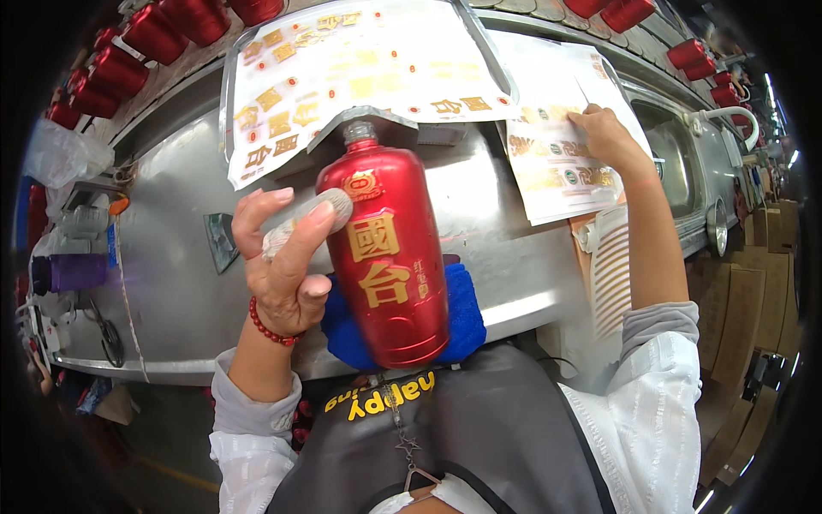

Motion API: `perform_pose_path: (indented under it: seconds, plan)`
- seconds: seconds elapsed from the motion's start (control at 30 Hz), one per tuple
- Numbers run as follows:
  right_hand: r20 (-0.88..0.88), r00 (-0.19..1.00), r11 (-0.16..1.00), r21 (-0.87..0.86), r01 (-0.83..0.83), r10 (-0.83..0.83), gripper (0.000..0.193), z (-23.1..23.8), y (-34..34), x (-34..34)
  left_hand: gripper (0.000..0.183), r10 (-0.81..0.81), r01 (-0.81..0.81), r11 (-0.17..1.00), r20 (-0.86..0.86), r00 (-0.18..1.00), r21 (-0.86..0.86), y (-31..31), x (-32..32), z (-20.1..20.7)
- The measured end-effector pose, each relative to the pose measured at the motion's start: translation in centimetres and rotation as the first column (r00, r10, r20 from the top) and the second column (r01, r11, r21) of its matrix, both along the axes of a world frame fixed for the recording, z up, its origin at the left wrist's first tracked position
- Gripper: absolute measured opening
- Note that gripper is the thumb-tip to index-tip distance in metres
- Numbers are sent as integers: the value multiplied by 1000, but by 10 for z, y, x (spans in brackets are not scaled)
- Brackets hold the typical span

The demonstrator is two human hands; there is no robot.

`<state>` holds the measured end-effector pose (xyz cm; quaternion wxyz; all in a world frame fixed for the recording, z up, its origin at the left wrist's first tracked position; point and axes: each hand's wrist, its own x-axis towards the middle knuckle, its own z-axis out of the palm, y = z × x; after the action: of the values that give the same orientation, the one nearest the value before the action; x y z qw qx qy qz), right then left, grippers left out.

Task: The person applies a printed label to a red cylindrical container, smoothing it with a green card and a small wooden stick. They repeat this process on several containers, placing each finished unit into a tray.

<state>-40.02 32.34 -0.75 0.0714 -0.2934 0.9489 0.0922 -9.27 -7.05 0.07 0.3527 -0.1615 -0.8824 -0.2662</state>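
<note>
A glossy red bottle with gold lettering and a bare glass neck lies with its base towards me on a folded blue towel. My left hand, a red bead bracelet at its wrist, is on the bottle's left side. Its bent fingers hold a whitish, cloth-like roll, whose far end meets or nearly meets the bottle's shoulder. To the right, my right hand pinches at a sheet of gold and printed labels. Whether a single label is between its fingertips cannot be made out.
Behind the bottle, a metal tray bears a large sheet of gold labels. More red bottles stand at the far left. A sink is on the right; scissors and a purple container are at the left.
</note>
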Motion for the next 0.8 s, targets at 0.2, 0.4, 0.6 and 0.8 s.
perform_pose_path:
  seconds: [0.2, 0.4, 0.6, 0.8]
  plan:
    - [-231, 971, 969, -222, -104, 51, 38, -42, -23, -80, 57, -2, 3, 999, -8, 1000, 52, -1, 0, -9]
    - [-296, 947, 979, -189, 71, -125, 44, -37, -34, -161, 56, 0, 0, 994, 7, 1000, 112, -3, -1, -12]
    - [-275, 956, 933, -359, -4, -102, 32, -42, -32, -174, 55, -26, 24, 988, 11, 1000, 154, -1, 0, -10]
    - [-401, 912, 885, -452, -114, -88, 14, -29, -32, -151, 56, -24, 22, 992, 14, 1000, 121, 3, -3, -4]
